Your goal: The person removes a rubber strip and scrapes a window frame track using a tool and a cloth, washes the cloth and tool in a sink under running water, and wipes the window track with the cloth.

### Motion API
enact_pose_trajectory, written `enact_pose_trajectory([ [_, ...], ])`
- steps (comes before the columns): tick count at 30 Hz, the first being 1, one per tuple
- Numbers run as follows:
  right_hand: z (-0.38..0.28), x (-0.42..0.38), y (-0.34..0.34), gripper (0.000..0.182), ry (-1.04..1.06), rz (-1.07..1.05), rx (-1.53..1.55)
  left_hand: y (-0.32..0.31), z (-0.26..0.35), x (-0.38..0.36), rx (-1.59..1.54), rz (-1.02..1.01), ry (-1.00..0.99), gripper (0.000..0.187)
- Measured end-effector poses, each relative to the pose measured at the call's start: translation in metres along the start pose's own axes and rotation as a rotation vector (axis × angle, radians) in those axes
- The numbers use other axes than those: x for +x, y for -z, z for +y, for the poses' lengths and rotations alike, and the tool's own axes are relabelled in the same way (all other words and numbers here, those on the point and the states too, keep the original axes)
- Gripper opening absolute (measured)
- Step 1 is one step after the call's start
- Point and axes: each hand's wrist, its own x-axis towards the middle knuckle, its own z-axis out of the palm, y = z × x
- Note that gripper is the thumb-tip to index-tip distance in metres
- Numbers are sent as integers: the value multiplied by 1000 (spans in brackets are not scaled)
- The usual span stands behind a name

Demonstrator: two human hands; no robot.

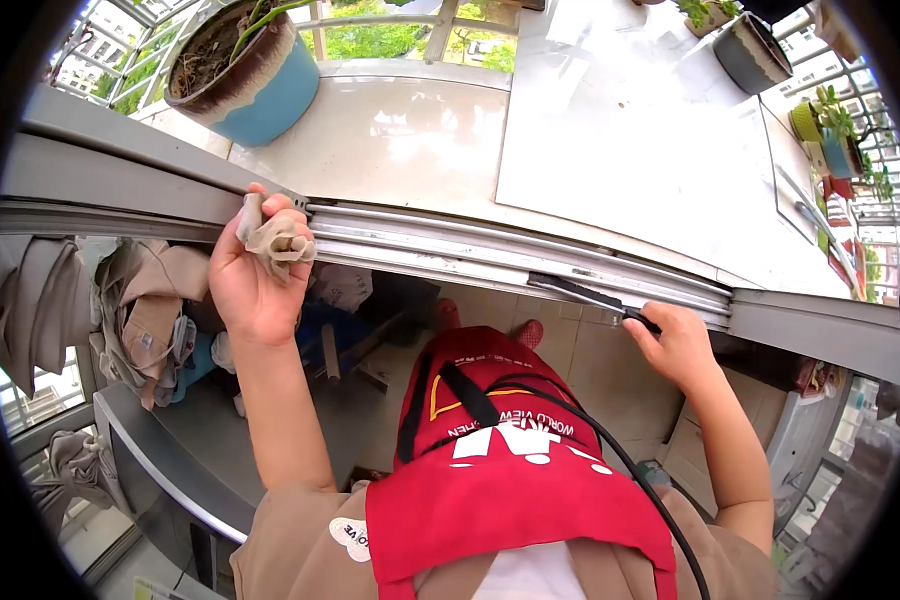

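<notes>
My left hand (260, 285) is closed around a crumpled beige cloth (278, 243), raised by the left end of the sliding window track (450, 245). In my right hand (682, 345) is the black handle of a narrow brush (580, 292). Its dark head lies along the near edge of the track, right of the middle, and appears to touch it. The track has several parallel metal rails with some dark specks. My fingers hide part of the cloth and of the brush handle.
Beyond the track is a tiled ledge (400, 125) with a blue plant pot (270, 95) at left and a grey pot (752, 55) at right. Window frames (120, 165) border both sides. Below left, clothes (150, 300) hang near a grey counter (170, 450).
</notes>
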Motion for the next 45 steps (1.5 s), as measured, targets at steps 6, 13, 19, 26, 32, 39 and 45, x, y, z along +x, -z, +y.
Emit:
enact_pose_trajectory([
  [6,-133,85,-35,36,197,21,27,-23,-13,10,49,-61,84,29],
  [13,-209,119,-59,37,207,45,106,-56,4,-10,103,-103,-13,25],
  [19,-140,86,-32,39,103,-92,44,-46,9,-15,68,-70,8,26],
  [26,-2,-31,20,38,-254,-128,-22,-28,13,-28,125,-53,0,25],
  [32,-39,-19,54,22,-94,33,424,-25,9,-47,193,18,-101,24],
  [39,-133,101,-36,40,421,163,164,-19,2,-68,146,73,-142,23],
  [45,-185,145,-46,32,411,167,148,-8,1,-87,126,71,-180,24],
])
